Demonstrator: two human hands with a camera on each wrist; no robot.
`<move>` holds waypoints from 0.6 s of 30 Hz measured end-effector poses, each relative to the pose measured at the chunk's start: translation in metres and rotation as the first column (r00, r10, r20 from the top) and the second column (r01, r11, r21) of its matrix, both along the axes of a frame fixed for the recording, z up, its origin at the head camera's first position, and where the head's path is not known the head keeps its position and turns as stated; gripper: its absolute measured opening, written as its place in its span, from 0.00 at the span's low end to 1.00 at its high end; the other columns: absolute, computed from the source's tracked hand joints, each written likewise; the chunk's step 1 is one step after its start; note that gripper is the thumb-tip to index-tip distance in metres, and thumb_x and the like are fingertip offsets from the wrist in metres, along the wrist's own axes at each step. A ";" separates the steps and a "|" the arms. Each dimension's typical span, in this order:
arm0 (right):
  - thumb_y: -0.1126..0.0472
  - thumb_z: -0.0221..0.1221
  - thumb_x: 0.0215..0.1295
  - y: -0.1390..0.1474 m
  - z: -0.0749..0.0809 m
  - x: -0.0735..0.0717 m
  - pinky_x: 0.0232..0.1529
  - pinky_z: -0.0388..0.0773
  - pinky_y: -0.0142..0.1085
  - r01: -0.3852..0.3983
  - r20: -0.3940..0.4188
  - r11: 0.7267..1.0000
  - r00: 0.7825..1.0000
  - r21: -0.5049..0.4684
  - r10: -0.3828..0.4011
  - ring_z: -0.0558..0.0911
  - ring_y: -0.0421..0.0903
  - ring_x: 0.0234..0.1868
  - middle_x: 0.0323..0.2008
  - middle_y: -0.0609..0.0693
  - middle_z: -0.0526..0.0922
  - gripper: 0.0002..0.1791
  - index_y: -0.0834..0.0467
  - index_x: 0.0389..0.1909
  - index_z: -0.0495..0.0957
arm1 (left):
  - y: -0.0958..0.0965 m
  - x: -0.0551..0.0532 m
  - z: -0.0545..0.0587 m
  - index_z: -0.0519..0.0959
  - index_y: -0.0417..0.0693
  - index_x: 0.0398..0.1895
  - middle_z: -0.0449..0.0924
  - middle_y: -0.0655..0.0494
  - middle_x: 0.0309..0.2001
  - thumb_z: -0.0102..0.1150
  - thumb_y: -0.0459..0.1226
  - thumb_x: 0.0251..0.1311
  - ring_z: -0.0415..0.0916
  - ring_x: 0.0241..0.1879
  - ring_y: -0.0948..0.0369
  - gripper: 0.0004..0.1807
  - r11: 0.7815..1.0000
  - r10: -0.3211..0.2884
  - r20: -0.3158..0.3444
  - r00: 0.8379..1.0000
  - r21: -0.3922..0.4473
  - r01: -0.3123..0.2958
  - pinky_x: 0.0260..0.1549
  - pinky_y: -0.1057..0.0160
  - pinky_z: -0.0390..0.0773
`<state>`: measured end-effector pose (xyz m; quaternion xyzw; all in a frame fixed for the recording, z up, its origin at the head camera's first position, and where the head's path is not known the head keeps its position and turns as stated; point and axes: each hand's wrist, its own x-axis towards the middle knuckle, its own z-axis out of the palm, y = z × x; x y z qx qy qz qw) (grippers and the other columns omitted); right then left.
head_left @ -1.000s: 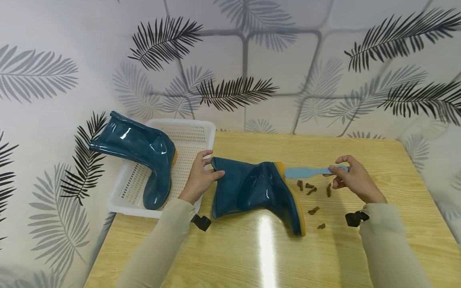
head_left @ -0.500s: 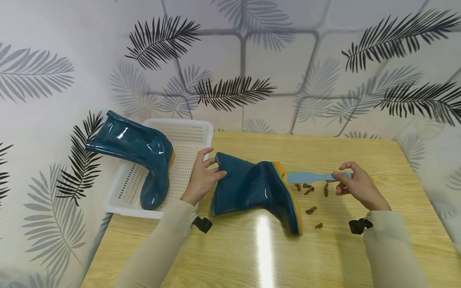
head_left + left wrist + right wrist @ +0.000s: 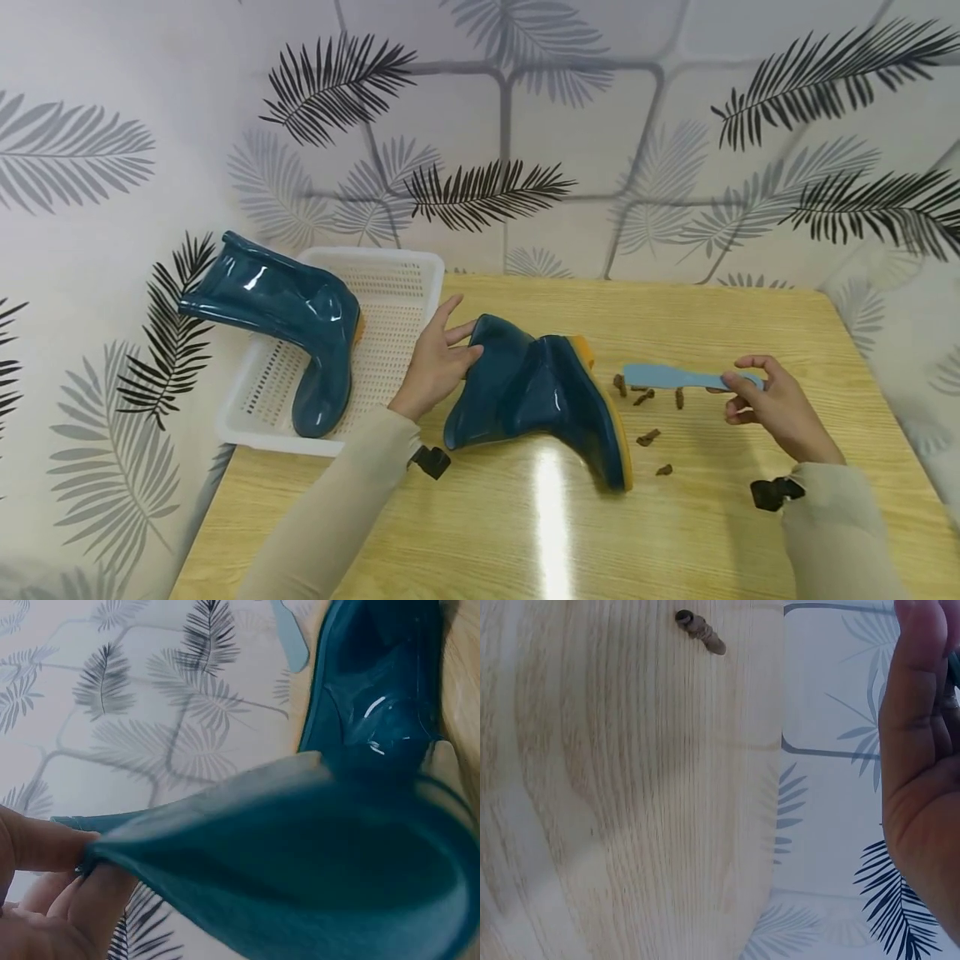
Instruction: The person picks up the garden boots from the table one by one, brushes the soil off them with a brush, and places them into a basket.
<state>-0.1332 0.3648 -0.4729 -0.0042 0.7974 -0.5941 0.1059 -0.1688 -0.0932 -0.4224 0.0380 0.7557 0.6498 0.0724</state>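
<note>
A glossy dark teal rain boot (image 3: 551, 392) with a yellow sole lies on its side mid-table. My left hand (image 3: 437, 360) pinches the rim of its shaft between thumb and fingers; the left wrist view looks into the open shaft (image 3: 322, 859). With thumb and fingertips my right hand (image 3: 783, 412) holds a light blue, flat-headed tool (image 3: 667, 377) by its handle. Its head points left at the boot's sole, a gap between them; no bristles show. Small brown clumps (image 3: 648, 437) are scattered under and below the tool. The right wrist view shows part of the right hand (image 3: 922, 742).
A white perforated plastic basket (image 3: 431, 287) stands at the left end of the wooden table (image 3: 712, 312). A matching teal boot (image 3: 322, 342) lies in it, its shaft sticking out over the left side. Leaf-patterned cloth covers the wall behind.
My right hand and the light blue tool have drawn right, away from the sole. My left hand has moved right, bending the boot's upper rim inward with it.
</note>
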 end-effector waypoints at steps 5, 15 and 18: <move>0.55 0.52 0.78 0.003 -0.004 0.006 0.34 0.84 0.39 0.006 -0.014 1.000 1.000 0.010 -0.006 0.86 0.46 0.29 0.37 0.43 0.88 0.14 0.47 0.57 0.60 | 0.004 -0.002 0.007 0.48 0.58 0.80 0.68 0.41 0.69 0.57 0.25 0.67 0.82 0.50 0.49 0.45 0.999 -0.018 -0.021 1.000 0.039 0.019 0.37 0.61 0.83; 0.49 0.50 0.78 -0.002 -0.011 0.012 0.35 0.85 0.39 0.090 -0.027 0.981 0.996 0.174 -0.087 0.86 0.40 0.32 0.34 0.40 0.82 0.31 0.74 0.62 0.67 | 0.009 -0.001 0.023 0.50 0.58 0.80 0.68 0.41 0.69 0.55 0.23 0.67 0.83 0.49 0.48 0.44 0.973 -0.058 -0.054 0.997 0.220 0.068 0.41 0.54 0.84; 0.48 0.49 0.78 -0.003 -0.013 0.014 0.35 0.85 0.39 0.127 -0.039 0.969 0.992 0.210 -0.121 0.86 0.40 0.32 0.33 0.39 0.83 0.30 0.73 0.62 0.68 | 0.010 0.000 0.029 0.51 0.57 0.79 0.69 0.42 0.68 0.55 0.22 0.67 0.83 0.49 0.49 0.43 0.956 -0.059 -0.062 0.996 0.283 0.074 0.41 0.54 0.84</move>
